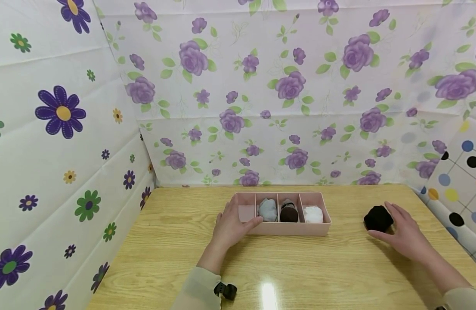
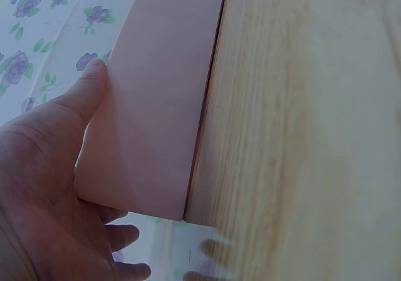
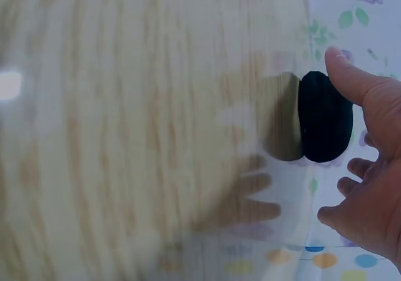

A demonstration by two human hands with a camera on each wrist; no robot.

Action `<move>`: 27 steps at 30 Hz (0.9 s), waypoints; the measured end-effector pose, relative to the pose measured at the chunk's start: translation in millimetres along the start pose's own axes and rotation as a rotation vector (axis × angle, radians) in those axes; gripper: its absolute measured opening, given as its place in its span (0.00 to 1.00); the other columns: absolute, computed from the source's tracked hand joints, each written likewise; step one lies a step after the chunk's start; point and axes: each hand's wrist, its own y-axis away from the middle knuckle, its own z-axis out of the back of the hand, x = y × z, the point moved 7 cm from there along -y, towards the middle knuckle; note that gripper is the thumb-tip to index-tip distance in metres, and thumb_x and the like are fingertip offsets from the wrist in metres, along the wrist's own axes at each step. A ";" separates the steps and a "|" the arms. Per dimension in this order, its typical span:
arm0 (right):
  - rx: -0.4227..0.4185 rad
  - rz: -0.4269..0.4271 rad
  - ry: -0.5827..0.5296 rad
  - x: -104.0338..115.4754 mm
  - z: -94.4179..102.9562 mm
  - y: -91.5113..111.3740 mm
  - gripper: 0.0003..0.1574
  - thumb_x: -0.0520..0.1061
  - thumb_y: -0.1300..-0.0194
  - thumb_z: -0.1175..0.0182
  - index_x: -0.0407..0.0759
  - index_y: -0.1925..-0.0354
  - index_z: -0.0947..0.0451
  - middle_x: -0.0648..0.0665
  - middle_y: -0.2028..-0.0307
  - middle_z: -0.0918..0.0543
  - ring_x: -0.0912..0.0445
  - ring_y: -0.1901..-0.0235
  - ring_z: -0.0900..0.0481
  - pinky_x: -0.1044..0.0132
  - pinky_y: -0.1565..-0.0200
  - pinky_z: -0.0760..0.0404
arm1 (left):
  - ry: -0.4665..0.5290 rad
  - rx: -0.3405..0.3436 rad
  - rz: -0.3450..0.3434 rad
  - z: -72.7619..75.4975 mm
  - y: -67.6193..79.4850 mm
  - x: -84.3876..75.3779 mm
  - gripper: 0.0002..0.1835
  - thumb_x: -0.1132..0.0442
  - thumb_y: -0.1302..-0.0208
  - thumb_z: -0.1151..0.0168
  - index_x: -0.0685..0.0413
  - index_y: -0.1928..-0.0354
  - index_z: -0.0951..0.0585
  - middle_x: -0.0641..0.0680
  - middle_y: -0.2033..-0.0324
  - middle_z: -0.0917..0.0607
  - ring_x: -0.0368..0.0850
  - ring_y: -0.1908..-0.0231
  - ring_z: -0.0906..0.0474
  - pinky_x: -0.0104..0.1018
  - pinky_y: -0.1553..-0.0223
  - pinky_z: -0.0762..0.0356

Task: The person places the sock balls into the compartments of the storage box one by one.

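Note:
A long pink divided box (image 1: 288, 229) stands at the middle of the table. Its leftmost compartment holds nothing; the others hold a grey cloth bundle (image 1: 267, 210), a dark brown one (image 1: 289, 213) and a white one (image 1: 313, 214). My left hand (image 1: 232, 224) is at the box's left end, thumb along the front rim, fingers loosely extended beside the end wall (image 2: 147, 106). To the right of the box lies a black cloth bundle (image 1: 377, 218), rounded in the right wrist view. My right hand (image 1: 408, 237) surrounds its right side with fingers and thumb spread; contact is unclear.
The wooden table (image 1: 176, 258) ends at a flowered cloth wall (image 1: 261, 99) behind. Another flowered cloth (image 1: 40, 163) hangs on the left, and a dotted cloth (image 1: 466, 172) on the right. A dark wristband (image 1: 226, 290) is on my left wrist.

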 end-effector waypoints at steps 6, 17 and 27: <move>0.027 -0.011 -0.037 -3.9 -3.2 -2.1 0.76 0.58 0.27 0.24 0.28 0.13 0.65 0.09 0.22 0.53 0.11 0.27 0.51 0.12 0.38 0.41 | 0.006 -0.005 -0.010 0.4 0.0 -0.5 0.67 0.26 0.32 0.30 0.59 0.10 0.51 0.62 0.13 0.44 0.67 0.15 0.48 0.75 0.20 0.52; 0.064 -0.056 -0.055 -9.8 -5.4 -8.1 0.72 0.61 0.22 0.30 0.25 0.14 0.65 0.08 0.23 0.52 0.12 0.26 0.51 0.14 0.36 0.40 | 0.004 -0.001 -0.004 0.3 0.2 0.3 0.67 0.25 0.33 0.30 0.59 0.10 0.52 0.62 0.13 0.44 0.67 0.15 0.48 0.75 0.20 0.53; 0.056 -0.061 -0.039 -9.4 -5.5 -10.3 0.70 0.61 0.22 0.30 0.22 0.15 0.60 0.09 0.24 0.48 0.12 0.27 0.47 0.15 0.37 0.38 | 0.003 0.002 -0.010 -0.6 -0.6 1.3 0.67 0.25 0.32 0.31 0.58 0.10 0.53 0.62 0.13 0.45 0.67 0.15 0.48 0.75 0.20 0.53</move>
